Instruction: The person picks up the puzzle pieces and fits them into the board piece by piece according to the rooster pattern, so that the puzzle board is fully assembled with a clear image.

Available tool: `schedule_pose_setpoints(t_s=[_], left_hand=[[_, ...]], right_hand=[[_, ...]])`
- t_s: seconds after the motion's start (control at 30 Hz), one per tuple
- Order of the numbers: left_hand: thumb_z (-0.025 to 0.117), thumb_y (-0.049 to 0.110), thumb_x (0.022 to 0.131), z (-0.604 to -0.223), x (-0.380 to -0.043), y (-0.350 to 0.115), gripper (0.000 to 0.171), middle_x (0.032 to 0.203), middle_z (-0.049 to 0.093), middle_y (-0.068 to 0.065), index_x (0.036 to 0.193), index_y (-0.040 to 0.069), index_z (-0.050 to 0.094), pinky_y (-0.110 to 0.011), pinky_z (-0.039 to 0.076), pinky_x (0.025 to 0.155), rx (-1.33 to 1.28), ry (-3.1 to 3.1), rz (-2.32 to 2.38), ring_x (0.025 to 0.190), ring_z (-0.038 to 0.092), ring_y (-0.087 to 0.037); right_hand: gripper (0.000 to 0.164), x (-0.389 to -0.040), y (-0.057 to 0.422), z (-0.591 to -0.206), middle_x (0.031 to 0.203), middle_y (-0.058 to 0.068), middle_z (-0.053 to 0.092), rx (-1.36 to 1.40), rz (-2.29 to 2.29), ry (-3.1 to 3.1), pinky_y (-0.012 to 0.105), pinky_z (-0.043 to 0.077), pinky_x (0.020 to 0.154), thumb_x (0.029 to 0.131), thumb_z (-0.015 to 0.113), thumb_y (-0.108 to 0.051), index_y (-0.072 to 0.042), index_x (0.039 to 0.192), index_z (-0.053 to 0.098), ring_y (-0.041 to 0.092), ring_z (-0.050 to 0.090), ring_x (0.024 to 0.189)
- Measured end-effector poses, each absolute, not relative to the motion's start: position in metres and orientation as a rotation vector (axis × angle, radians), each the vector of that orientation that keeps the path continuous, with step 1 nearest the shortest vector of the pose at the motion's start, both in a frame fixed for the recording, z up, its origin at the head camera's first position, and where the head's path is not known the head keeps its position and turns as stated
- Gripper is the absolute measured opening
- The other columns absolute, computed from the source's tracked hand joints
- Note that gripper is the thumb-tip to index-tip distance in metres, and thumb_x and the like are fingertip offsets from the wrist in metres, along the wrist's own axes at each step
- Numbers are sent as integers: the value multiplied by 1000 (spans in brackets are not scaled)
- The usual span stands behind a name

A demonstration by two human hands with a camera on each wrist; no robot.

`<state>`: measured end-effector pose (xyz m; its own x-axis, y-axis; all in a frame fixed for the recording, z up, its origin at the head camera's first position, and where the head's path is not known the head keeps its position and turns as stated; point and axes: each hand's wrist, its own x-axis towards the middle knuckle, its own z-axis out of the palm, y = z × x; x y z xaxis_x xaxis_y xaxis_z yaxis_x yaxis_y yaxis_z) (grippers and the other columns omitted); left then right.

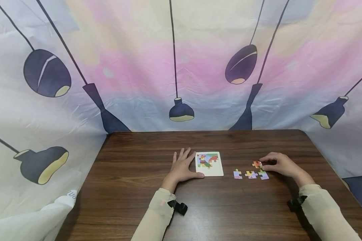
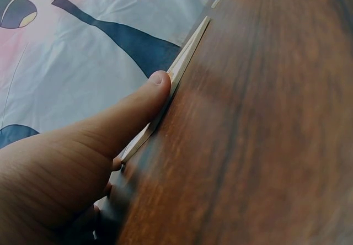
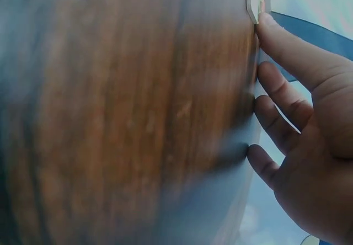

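Observation:
A white-framed puzzle board point(image 1: 214, 171) lies flat on the table, with a colourful rooster picture partly filled in at its upper part. My left hand point(image 1: 181, 168) steadies its left side, fingers spread, the index finger at the top left corner and the thumb on the lower edge. The left wrist view shows that thumb point(image 2: 159, 85) against the board's edge point(image 2: 185, 57). To the right, my right hand point(image 1: 283, 164) pinches a red and orange puzzle piece point(image 1: 256, 164) between thumb and index finger, at table level. In the right wrist view its other fingers point(image 3: 276, 118) are bent near the tabletop.
Loose lilac puzzle pieces lie in a row right of the board: one at the left point(image 1: 237, 174), a yellow-marked one in the middle point(image 1: 251, 174) and a green-topped one point(image 1: 263, 175) close to my right thumb. A lamp-printed curtain point(image 1: 147, 110) hangs behind the brown wooden table point(image 1: 132, 167).

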<state>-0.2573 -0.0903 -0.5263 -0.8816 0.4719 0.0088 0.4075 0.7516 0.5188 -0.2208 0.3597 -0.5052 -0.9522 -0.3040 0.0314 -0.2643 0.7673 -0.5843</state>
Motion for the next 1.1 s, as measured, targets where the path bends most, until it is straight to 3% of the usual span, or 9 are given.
schedule_pose_setpoints(t_s=[0.47, 0.7, 1.1], left_hand=[[85, 67, 79, -528, -259, -90, 113, 175, 20, -12, 167, 16, 36, -63, -4, 128, 714, 2821, 802, 163, 4, -38], [84, 68, 79, -527, -258, -92, 112, 175, 19, -12, 167, 17, 35, -62, -5, 128, 711, 2817, 803, 163, 3, -38], [84, 67, 80, -526, -257, -92, 112, 175, 19, -12, 167, 17, 35, -63, -5, 127, 713, 2815, 810, 163, 3, -38]], right_hand=[[33, -220, 355, -503, 116, 12, 70, -504, -913, 2889, 54, 57, 89, 92, 85, -22, -5, 119, 79, 39, 66, 110], [30, -217, 350, -500, 114, 10, 69, -521, -831, 2917, 49, 57, 84, 95, 82, -18, -2, 119, 76, 32, 66, 104], [29, -219, 347, -498, 108, 10, 69, -450, -860, 2955, 49, 55, 83, 98, 79, -19, 2, 117, 73, 28, 65, 99]])
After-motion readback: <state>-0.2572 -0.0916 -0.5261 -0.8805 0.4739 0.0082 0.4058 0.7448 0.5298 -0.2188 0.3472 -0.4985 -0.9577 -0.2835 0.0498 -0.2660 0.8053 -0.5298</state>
